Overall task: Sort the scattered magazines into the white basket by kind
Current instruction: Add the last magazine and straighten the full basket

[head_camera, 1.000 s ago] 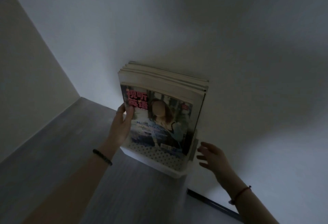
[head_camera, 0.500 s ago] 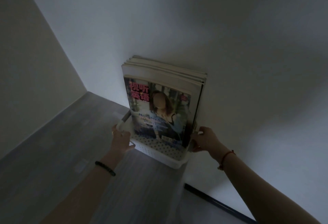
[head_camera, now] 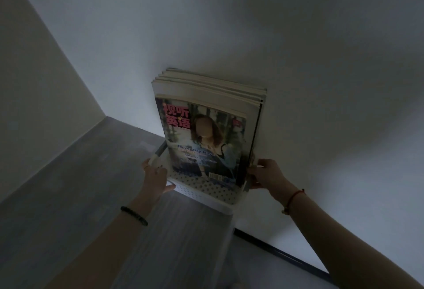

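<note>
A white perforated basket stands against the white wall on a grey surface. Several magazines stand upright in it; the front one has a colour cover with red Chinese title characters. My left hand grips the basket's left end by its handle. At the basket's right end, my right hand holds the edge beside the magazines. The scene is dim, and the magazines hide the basket's inside.
The grey surface runs left to a beige side wall. A white wall rises right behind the basket. A dark strip runs along the wall's base at lower right.
One second ago my left hand lay on the front magazine's cover and my right hand hovered open. Both hands have since moved to the basket's ends and taken hold of them.
</note>
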Available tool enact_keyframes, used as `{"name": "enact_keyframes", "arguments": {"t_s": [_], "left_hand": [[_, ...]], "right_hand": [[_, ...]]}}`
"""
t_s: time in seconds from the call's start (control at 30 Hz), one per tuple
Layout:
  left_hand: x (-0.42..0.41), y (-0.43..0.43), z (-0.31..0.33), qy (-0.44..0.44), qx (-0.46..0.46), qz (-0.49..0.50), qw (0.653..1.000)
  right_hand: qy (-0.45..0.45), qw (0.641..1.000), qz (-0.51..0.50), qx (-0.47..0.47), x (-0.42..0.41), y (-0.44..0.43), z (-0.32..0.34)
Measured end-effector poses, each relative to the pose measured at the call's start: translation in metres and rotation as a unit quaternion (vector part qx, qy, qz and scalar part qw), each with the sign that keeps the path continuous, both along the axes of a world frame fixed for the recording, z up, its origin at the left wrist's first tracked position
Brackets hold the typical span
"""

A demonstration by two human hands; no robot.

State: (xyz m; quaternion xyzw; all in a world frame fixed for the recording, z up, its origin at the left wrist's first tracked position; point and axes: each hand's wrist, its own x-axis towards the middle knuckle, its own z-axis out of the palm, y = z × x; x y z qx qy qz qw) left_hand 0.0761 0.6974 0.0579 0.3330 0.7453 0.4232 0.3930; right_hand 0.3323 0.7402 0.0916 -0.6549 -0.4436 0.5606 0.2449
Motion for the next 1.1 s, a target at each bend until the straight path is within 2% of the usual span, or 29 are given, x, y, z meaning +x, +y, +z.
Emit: {"name": "enact_keyframes", "arguments": {"t_s": [0.07,0.13,0.27,0.3,0.43,0.47,0.5,0.53,0.57,0.63,0.7,0.77,0.87,1.1], "left_hand": [[0.001,0.000,0.002,0.013,-0.018,-0.010,1.000],[0.000,-0.001,0.002,-0.013,-0.037,0.006,0.999],[-0.003,-0.002,0.007,0.132,-0.138,-0.055,0.980],[-0.003,-0.002,0.011,0.113,-0.150,-0.059,0.980],[0.001,-0.001,0.022,0.181,-0.113,-0.087,0.973],[0.002,-0.001,0.022,0.135,-0.061,-0.081,0.986],[0.003,0.001,0.021,0.065,0.030,-0.066,0.995],[0.004,0.002,0.021,0.015,0.036,-0.006,0.999],[0.000,0.005,0.019,0.028,0.021,0.057,0.998],[-0.004,0.012,0.026,0.055,-0.029,0.020,0.998],[-0.009,0.017,0.037,0.096,0.028,-0.026,0.995],[-0.010,0.025,0.055,0.079,0.073,-0.062,0.992],[-0.008,0.043,0.069,0.057,0.081,-0.129,0.987],[0.009,0.058,0.080,-0.037,0.079,-0.149,0.985]], "right_hand": [[0.012,1.000,0.004,-0.005,0.002,-0.001,0.001],[0.021,1.000,0.008,-0.010,0.003,-0.002,0.001],[0.029,0.999,0.006,-0.013,0.003,-0.001,-0.001],[0.029,0.999,0.001,-0.015,0.002,0.000,-0.001],[0.040,0.999,-0.008,-0.011,0.003,-0.001,-0.002],[0.040,0.999,0.004,-0.013,0.005,-0.002,-0.001],[0.029,0.999,0.025,-0.013,0.008,-0.002,0.002],[0.007,0.999,0.046,-0.010,0.011,-0.003,0.006],[-0.024,0.998,0.057,0.005,0.014,-0.003,0.009],[-0.099,0.991,0.026,0.090,0.023,-0.001,0.011],[-0.135,0.966,-0.026,0.218,0.030,-0.007,0.013],[-0.111,0.948,-0.007,0.297,0.028,-0.017,0.019],[-0.111,0.940,0.057,0.318,0.010,-0.020,0.022],[-0.150,0.942,-0.016,0.301,-0.015,-0.012,0.022]]}}
